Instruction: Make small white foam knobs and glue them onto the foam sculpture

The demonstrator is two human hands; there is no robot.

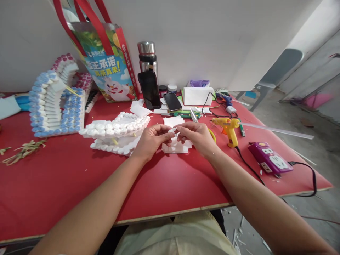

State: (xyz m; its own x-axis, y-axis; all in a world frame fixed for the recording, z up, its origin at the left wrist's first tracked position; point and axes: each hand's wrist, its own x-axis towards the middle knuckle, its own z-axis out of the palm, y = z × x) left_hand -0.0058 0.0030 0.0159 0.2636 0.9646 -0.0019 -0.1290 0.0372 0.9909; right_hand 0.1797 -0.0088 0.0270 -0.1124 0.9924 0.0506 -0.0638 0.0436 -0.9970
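Observation:
My left hand [155, 139] and my right hand [195, 136] meet over the red table, both pinching a small white piece of paper [173, 130] between thumbs and fingers. Under them lies a stack of white paper pieces [175, 148], partly hidden by my fingers. Just left of my left hand sits a white structure [114, 129] with rows of rounded white pieces along its edges. Beyond my right hand lie scissors [193, 115], and a yellow ring [212, 135] shows beside that hand.
At right are a yellow glue gun [227, 128] with a long glue stick and a purple power strip [269, 157]. Behind stand a propped phone [149, 90], a steel bottle [147, 53] and a printed bag [108, 67]. A blue-and-white structure [54, 106] stands at left.

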